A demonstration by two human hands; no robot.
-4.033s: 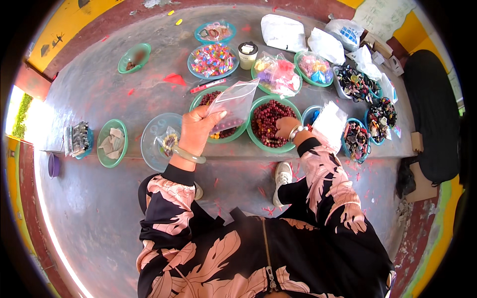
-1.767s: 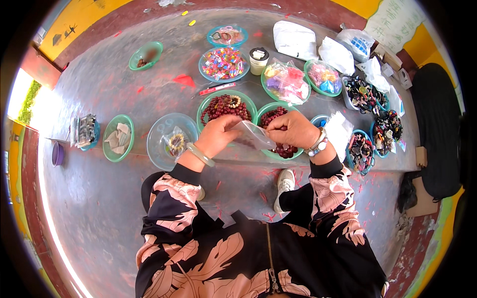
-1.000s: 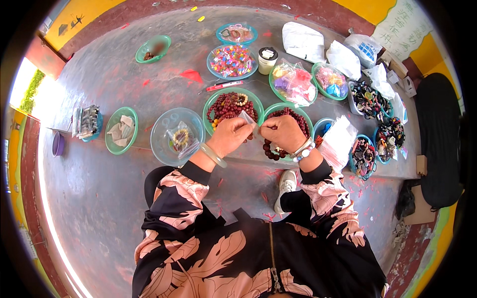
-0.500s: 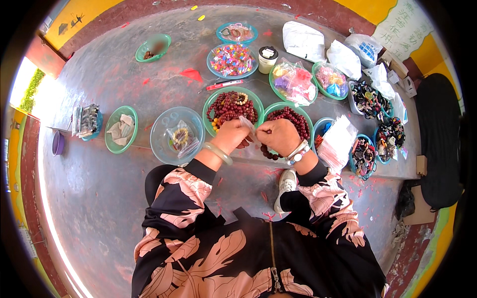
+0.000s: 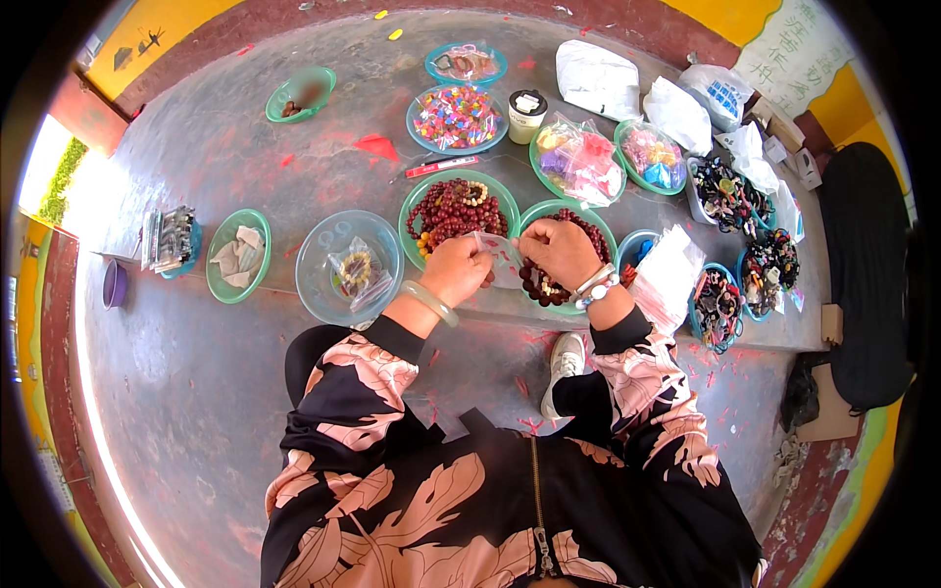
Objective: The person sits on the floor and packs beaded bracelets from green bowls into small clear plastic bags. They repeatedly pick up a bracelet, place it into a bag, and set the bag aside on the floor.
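You hold a small clear plastic bag (image 5: 502,260) between your two hands, right over the gap between two green bowls; your left hand (image 5: 456,269) pinches its left edge with fingers curled in, and your right hand (image 5: 561,253) pinches its right edge, knuckles up, so the bag sits stretched between the fingertips of both. Your left wrist wears a pale green bangle (image 5: 428,303); your right wrist wears bead bracelets (image 5: 594,286).

Just under your right hand lies the bowl of dark red beads (image 5: 549,284); beside your left hand, touching distance above it, stands another green bowl of dark red bracelets (image 5: 453,206); left of that sits a clear blue bowl (image 5: 333,284) with a bagged yellow bracelet inside.

Farther out, a red pen (image 5: 442,167) lies above the bowls; beyond it a bowl of bright mixed beads (image 5: 455,116) and a small white cup (image 5: 526,115); to your right, a stack of clear bags (image 5: 668,274) and trays of dark jewellery (image 5: 720,304); far left, a green dish of paper scraps (image 5: 238,255); all rest on the grey concrete ledge (image 5: 245,167).
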